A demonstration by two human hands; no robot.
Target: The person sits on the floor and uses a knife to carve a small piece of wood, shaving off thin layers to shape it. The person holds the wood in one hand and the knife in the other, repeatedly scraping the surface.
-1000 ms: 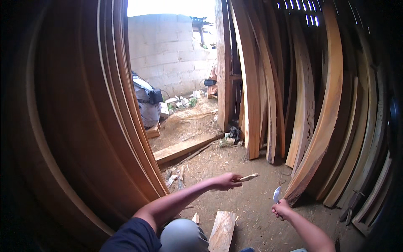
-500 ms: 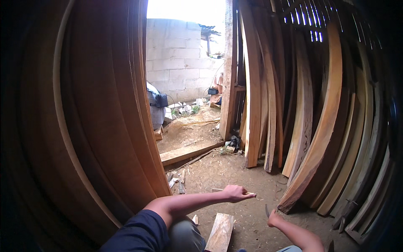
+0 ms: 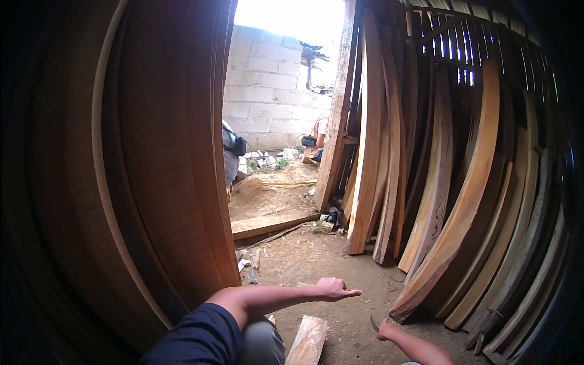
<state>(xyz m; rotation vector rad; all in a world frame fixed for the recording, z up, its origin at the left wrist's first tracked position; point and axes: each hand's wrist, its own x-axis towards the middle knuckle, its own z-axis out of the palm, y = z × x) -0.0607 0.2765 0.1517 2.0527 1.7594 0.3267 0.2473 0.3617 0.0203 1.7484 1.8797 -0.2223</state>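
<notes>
Head-worn fisheye view, tilted down, earth floor (image 3: 340, 267) near, block wall (image 3: 264, 91) far ahead

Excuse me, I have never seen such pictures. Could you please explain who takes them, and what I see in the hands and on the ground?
There is no machine here: a person works with bare hands. The view comes from a fisheye camera on the person's head, looking down, so straight edges bend near the rim.

The right hand holds a curved knife. The left hand is ahead of the body; I cannot tell what it grips. On the dirt floor lies a short board. Tall planks stand leaning on the right, and beyond the opening is a block wall.
</notes>
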